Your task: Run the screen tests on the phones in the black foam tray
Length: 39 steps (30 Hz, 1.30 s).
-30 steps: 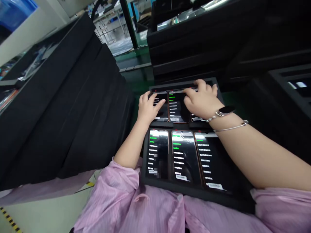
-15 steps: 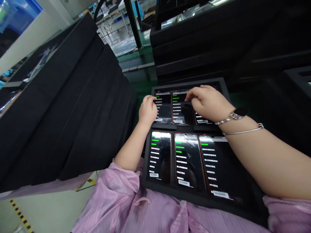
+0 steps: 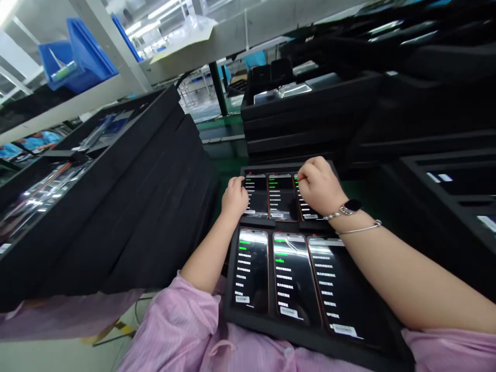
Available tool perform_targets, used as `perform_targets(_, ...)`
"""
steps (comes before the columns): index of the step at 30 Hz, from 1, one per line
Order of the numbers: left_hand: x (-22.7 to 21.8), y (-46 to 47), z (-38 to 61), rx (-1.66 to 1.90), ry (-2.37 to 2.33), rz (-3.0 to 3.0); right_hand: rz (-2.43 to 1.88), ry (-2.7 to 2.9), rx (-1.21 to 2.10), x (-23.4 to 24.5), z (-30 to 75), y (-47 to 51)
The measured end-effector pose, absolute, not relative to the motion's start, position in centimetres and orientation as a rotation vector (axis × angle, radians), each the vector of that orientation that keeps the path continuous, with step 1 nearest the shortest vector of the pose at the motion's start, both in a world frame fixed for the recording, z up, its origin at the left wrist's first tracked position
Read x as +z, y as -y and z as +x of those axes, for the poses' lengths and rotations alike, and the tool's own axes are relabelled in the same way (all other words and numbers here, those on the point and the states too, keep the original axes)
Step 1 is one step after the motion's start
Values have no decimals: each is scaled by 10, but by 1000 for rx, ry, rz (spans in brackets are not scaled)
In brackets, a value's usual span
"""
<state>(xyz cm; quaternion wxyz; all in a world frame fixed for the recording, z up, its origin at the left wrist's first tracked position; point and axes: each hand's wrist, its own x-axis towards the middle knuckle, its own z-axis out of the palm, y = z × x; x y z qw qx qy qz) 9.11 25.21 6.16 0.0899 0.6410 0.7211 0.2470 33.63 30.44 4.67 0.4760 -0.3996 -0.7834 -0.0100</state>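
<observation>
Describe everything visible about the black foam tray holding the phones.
The black foam tray looks soft and matte and lies tilted across the person's lap, over pink sleeves. It holds two rows of three phones, screens lit with text lists. The left hand rests at the far-left phone, and the right hand is curled over the far-right one.

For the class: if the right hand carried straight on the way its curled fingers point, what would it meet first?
The right hand points down and leftward at the far right phone in the tray. It would probably meet that screen's upper left first; whether it already touches is unclear.
</observation>
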Motion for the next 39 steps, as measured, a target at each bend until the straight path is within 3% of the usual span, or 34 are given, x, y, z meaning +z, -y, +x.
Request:
perform_targets(12, 61, -254, 91, 731, -2160, 1854, -768, 1822, 77, 61, 339, -293)
perform_targets(25, 54, -255, 91, 735, -2132, 1846, -1040, 2111, 258, 37, 344, -296)
perform_targets(39, 51, -259, 90, 760, -2109, 1849, -970, 2085, 558, 61, 343, -290)
